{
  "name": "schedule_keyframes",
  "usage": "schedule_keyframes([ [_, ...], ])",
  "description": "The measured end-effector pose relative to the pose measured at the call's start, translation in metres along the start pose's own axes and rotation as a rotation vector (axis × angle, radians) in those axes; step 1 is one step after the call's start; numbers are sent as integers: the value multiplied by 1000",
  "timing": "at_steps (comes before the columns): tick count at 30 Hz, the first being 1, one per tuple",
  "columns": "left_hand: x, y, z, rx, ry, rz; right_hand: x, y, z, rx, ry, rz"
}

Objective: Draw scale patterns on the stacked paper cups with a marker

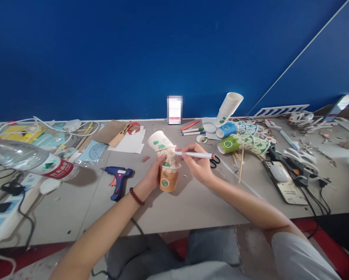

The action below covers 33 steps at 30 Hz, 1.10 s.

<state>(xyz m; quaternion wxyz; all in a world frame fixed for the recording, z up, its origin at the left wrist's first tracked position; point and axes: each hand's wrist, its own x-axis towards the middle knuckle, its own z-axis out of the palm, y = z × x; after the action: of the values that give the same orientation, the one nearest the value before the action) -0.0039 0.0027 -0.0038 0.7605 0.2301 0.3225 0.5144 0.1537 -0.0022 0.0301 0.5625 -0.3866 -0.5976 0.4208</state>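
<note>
My left hand is closed round a chain of joined paper cups. The lowest cup is coloured orange, the middle one carries orange scallop lines, and the top one is white with green marks and tilts to the left. Between the fingers of my right hand is a white marker pen, its tip at the side of the middle cup. Behind my right wrist lie black-handled scissors, partly covered. A blue glue gun with a lit red light rests left of my left hand.
A water bottle and a power strip occupy the left. Several markers lie at the back. Stacked white cups, blue cups, green cups and a phone with a mouse are to the right.
</note>
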Motion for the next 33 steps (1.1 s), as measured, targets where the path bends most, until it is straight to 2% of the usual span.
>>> schedule_keyframes([
  [7,0,2,3,-49,-38,-30,2,0,1,60,-1,1],
  [18,-2,5,11,-79,25,16,3,3,0,24,8,-28],
  [29,-3,3,7,-51,-62,-25,1,1,-1,-1,-13,2],
  [33,-3,1,3,-24,-75,-42,4,-2,0,3,26,-19],
])
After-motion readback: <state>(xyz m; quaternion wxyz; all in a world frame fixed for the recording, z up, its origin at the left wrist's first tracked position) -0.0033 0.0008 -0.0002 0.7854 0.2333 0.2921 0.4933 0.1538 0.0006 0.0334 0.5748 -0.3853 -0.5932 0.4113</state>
